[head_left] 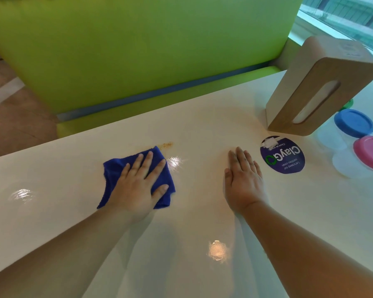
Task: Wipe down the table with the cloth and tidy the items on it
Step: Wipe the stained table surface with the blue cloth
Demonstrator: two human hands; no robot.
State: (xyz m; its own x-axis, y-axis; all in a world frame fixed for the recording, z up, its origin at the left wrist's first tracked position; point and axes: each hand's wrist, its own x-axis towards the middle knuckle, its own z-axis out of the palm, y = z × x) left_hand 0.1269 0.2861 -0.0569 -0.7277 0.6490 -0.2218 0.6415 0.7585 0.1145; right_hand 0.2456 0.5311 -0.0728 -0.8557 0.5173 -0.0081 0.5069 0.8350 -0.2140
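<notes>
A blue cloth (119,168) lies folded on the white table (52,211), left of centre. My left hand (138,186) presses flat on top of it with fingers spread. Just beyond the cloth's far corner sits a small orange-brown stain (167,145). My right hand (243,179) rests palm down on the bare tabletop to the right, fingers together, holding nothing.
A beige tissue box (314,89) stands at the back right. Beside it are clear containers with a blue lid (353,122) and a pink lid (370,151). A round purple sticker (282,155) is on the table. A green bench (138,50) lies beyond the far edge.
</notes>
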